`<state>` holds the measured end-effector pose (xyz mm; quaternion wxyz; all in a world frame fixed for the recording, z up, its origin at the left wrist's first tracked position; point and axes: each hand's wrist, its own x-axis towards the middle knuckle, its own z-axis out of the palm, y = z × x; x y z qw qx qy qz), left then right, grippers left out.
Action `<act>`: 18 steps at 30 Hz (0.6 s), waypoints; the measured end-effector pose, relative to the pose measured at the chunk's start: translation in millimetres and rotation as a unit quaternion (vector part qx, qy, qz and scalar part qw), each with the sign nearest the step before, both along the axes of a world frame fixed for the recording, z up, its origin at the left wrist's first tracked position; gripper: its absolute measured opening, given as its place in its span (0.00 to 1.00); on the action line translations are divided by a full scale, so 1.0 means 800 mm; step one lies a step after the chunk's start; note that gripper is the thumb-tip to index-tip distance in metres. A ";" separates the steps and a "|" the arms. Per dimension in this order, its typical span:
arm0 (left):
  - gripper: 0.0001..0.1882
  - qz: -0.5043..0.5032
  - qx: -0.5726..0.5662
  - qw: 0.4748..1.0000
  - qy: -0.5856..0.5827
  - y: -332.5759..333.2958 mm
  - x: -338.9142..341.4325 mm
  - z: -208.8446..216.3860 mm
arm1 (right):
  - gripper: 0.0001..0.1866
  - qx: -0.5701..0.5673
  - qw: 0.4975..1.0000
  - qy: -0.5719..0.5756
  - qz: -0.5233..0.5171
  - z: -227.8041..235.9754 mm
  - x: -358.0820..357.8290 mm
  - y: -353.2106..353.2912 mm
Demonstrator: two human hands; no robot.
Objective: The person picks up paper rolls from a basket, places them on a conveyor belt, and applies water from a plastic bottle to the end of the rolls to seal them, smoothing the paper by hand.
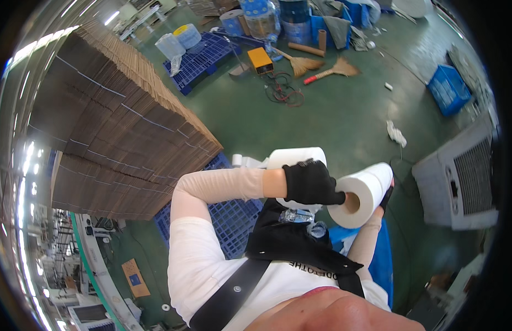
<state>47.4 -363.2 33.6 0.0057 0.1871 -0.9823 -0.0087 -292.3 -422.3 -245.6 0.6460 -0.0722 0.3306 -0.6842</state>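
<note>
Your right hand [387, 198] clasps the white roll [372, 185], its length slanting ahead-right from your left hand [312, 183], nearer its open core [352, 203]; left fingers' pinch: can't tell

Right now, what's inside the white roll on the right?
A brown core lines the white roll; the left hand is at its opening. The roll's wall hides the deeper interior.

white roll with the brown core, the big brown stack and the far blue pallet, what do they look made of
White roll: smooth, matte, wound sheet, perhaps paper or film. Brown core: likely cardboard, dull brown. Brown stack: probably cardboard, matte, with thin layered edges. Blue pallet: likely moulded plastic, evenly coloured, open grid.
</note>
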 end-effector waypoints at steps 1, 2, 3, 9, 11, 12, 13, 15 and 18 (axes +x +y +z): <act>0.12 -0.007 0.018 1.000 0.025 -0.032 0.004 -0.013 | 0.30 0.008 1.000 0.004 0.001 -0.002 0.004 -0.025; 0.11 0.006 0.061 0.998 0.021 -0.071 0.005 -0.016 | 0.30 0.014 1.000 0.012 -0.008 -0.002 -0.004 -0.048; 0.11 0.019 0.098 0.995 0.020 -0.107 0.003 -0.018 | 0.30 0.020 1.000 0.016 -0.013 -0.007 -0.009 -0.069; 0.11 -0.126 0.021 0.989 0.074 -0.362 -0.056 -0.060 | 0.30 0.045 0.995 0.025 -0.086 -0.029 -0.060 -0.202; 0.09 -0.163 0.036 0.982 0.086 -0.438 -0.107 -0.067 | 0.31 0.055 0.992 0.024 -0.115 -0.029 -0.085 -0.252; 0.09 -0.199 0.028 0.973 0.113 -0.477 -0.137 -0.079 | 0.31 0.060 0.989 0.024 -0.134 -0.026 -0.101 -0.280; 0.09 -0.220 0.009 0.969 0.112 -0.517 -0.160 -0.085 | 0.31 0.066 0.986 0.024 -0.149 -0.025 -0.115 -0.308; 0.08 -0.248 -0.007 0.962 0.111 -0.593 -0.197 -0.096 | 0.31 0.072 0.983 0.027 -0.166 -0.023 -0.131 -0.370; 0.07 -0.298 0.047 0.947 0.106 -0.653 -0.209 -0.115 | 0.31 0.097 0.975 0.032 -0.198 -0.032 -0.135 -0.396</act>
